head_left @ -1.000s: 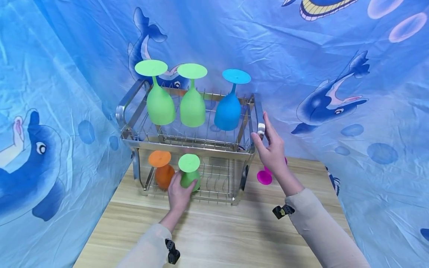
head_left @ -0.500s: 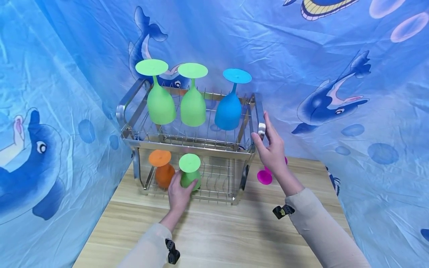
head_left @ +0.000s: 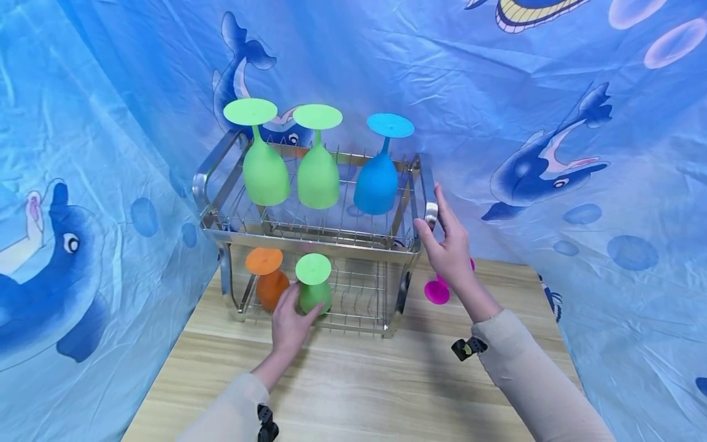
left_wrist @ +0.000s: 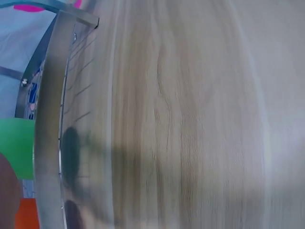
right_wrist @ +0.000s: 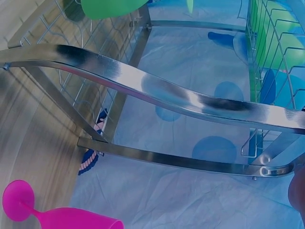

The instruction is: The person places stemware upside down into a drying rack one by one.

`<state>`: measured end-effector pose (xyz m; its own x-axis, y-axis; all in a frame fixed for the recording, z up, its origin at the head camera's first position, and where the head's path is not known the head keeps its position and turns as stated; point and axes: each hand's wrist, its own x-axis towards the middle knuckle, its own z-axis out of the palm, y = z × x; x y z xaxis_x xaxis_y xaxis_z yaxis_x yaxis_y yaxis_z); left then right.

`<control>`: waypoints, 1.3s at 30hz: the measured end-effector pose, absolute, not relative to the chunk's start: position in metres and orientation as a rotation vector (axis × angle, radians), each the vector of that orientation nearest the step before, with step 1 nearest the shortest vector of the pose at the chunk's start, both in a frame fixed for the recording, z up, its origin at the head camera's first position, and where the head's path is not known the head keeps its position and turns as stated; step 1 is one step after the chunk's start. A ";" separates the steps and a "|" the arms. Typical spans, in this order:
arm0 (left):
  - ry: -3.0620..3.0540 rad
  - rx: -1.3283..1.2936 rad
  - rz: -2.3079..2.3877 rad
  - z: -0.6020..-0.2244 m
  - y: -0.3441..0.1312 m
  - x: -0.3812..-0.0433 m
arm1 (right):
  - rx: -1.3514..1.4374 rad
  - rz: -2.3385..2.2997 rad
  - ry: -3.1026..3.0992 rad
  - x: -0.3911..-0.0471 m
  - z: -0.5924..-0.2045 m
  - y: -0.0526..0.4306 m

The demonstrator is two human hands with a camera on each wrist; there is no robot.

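In the head view, my left hand (head_left: 289, 322) is at a light green goblet (head_left: 313, 294) standing upside down on the lower tier of a metal dish rack (head_left: 309, 244). Its thumb overlaps the front of the bowl and the fingers lie loosely along the left side. Beside it is an upside-down orange goblet (head_left: 272, 288). My right hand (head_left: 450, 248) holds the rack's right handle (head_left: 430, 209), thumb on the inner side and fingers along the outside. On the upper tier stand two green goblets (head_left: 266, 175) (head_left: 318, 178) and a blue goblet (head_left: 377, 184), all inverted.
A magenta goblet (right_wrist: 71, 217) lies on its side on the wooden table (head_left: 353, 387), right of the rack and partly hidden by my right forearm in the head view. Blue curtains (head_left: 552, 123) with whale prints enclose the back and both sides.
My left wrist and forearm have shifted slightly left, and the hand has loosened around the lower green goblet. The goblets and my right hand stay in place.
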<state>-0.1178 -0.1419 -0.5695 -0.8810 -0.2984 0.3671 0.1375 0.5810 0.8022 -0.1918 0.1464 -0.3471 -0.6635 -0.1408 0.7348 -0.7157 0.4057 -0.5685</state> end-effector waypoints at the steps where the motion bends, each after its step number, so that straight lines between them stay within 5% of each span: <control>1: -2.344 0.111 -1.242 -0.568 -0.144 -0.116 | 0.728 1.245 -2.067 -0.192 -0.347 0.147; 27: -2.605 -0.118 -1.128 -0.504 -0.183 -0.083 | 0.783 1.317 -2.080 -0.200 -0.366 0.180; 39: -2.677 -0.192 -1.120 -0.485 -0.187 -0.079 | 0.264 1.200 -2.519 -0.192 -0.418 0.261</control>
